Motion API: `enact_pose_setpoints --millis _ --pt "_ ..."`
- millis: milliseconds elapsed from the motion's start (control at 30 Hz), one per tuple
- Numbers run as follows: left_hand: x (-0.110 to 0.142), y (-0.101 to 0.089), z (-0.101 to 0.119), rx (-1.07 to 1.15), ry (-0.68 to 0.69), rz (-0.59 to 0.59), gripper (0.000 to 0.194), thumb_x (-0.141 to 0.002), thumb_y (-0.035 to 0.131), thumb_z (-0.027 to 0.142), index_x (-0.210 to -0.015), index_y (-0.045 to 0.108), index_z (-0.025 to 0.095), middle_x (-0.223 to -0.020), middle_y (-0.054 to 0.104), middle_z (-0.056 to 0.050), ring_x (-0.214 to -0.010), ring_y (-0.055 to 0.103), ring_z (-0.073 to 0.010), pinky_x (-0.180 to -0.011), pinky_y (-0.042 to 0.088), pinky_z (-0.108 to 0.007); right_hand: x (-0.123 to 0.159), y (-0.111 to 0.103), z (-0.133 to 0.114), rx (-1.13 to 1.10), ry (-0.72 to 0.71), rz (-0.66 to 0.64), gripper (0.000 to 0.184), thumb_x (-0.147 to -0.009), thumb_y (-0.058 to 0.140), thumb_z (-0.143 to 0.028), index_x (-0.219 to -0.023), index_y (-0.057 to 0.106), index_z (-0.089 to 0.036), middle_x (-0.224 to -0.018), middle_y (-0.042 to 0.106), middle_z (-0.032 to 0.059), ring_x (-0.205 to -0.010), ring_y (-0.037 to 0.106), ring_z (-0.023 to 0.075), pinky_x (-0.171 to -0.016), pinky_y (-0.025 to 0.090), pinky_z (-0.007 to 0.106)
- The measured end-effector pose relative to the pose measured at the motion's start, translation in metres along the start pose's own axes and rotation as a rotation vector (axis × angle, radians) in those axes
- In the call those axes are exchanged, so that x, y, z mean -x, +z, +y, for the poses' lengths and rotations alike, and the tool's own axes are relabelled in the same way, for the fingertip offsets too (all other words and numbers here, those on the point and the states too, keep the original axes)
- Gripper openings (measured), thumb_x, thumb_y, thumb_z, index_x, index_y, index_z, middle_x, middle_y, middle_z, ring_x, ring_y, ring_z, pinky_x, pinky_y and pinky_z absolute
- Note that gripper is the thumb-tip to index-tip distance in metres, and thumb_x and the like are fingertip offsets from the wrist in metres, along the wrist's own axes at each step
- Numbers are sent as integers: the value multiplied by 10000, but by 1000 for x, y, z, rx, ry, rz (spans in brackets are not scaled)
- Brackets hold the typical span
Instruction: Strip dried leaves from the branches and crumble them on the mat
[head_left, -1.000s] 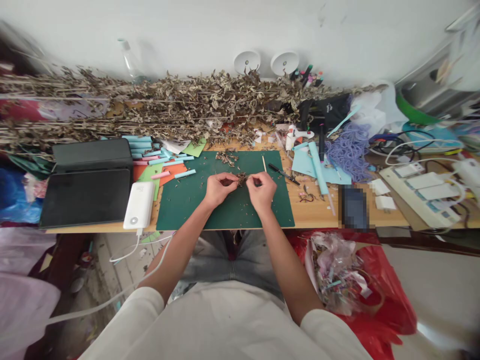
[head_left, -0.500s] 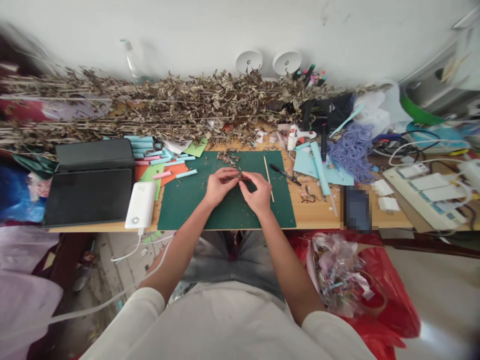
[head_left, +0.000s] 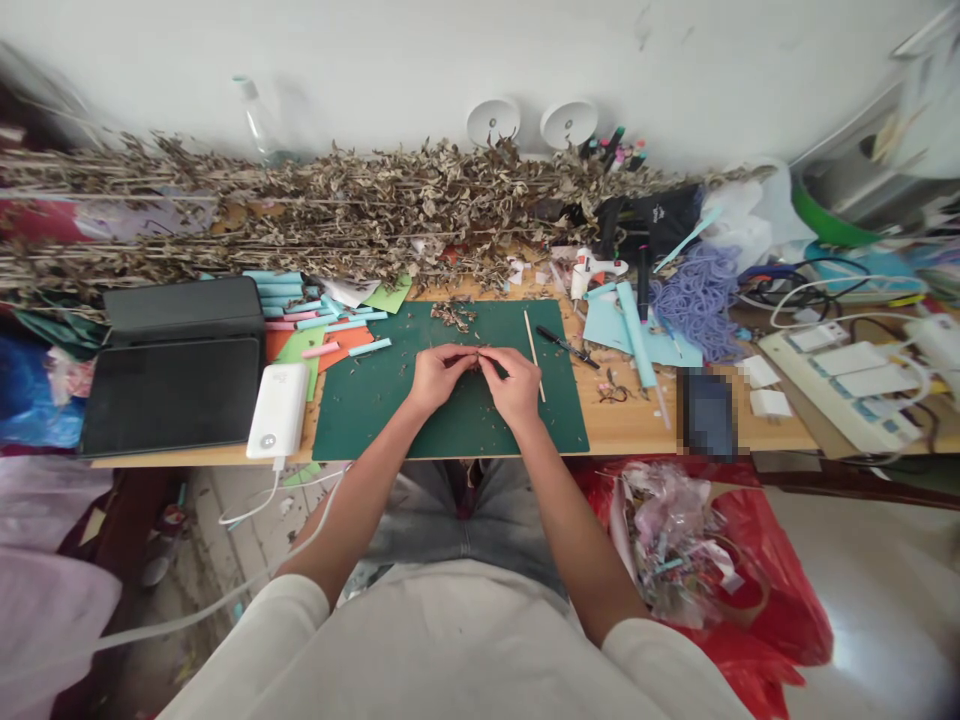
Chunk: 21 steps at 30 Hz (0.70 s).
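Observation:
My left hand (head_left: 437, 376) and my right hand (head_left: 513, 383) meet fingertip to fingertip above a green cutting mat (head_left: 367, 410). Both are closed in a pinch on a small brown piece of dried leaf (head_left: 475, 364), mostly hidden by the fingers. Beyond them on the mat lies a little heap of crumbled dried leaves (head_left: 454, 316). To the right of my right hand are a thin wooden stick (head_left: 535, 355) and a black pen (head_left: 568, 346). Leaf crumbs are scattered over the mat.
Dried leafy stems (head_left: 360, 205) stretch along the back. At left are a black tablet (head_left: 176, 395), a white power bank (head_left: 278, 410) and rolled paper tubes (head_left: 281, 290). A glue gun (head_left: 595, 270), purple yarn (head_left: 701, 300) and a power strip (head_left: 847, 385) sit at right. A red bag (head_left: 787, 570) stands below.
My fingertips have drawn closer together over the leaf piece, which shows less now. The view has shifted very slightly; the things on the table stay in place.

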<state>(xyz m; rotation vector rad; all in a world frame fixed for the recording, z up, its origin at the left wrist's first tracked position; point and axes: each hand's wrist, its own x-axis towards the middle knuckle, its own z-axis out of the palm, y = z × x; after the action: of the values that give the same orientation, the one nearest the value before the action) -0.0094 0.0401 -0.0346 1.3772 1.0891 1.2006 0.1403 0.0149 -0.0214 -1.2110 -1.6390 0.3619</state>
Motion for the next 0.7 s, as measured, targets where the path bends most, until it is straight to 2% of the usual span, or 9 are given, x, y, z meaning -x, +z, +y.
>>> enact_pose_setpoints --millis 200,367,500,700 --pt "2 4 6 40 -30 12 272 -719 744 344 -920 745 160 -867 752 -71 -768 704 -200 -767 576 -345 0 2 2 21 21 4 165 -885 538 -242 -873 702 -231 -895 724 60 -845 673 204 -810 553 363" --pt "4 3 10 2 -3 -19 203 -706 747 314 -837 734 159 -827 743 -61 -751 695 -185 -748 568 -321 1 0 -3 3 59 17 133 -836 556 -212 -819 688 -216 -842 714 49 -771 665 188 -755 553 331" --pt "3 3 10 21 -38 -25 206 -677 763 321 -790 723 154 -783 736 -57 -704 685 -177 -699 563 -310 3 2 -4 -59 150 27 95 -801 587 -229 -795 681 -215 -799 709 29 -709 658 176 -719 557 317" --pt "2 2 10 137 -81 -9 249 -660 782 351 -780 700 149 -750 725 -52 -692 685 -176 -728 562 -340 6 9 4 -227 280 60 92 -793 613 -273 -813 669 -203 -771 701 24 -696 668 182 -679 569 309"
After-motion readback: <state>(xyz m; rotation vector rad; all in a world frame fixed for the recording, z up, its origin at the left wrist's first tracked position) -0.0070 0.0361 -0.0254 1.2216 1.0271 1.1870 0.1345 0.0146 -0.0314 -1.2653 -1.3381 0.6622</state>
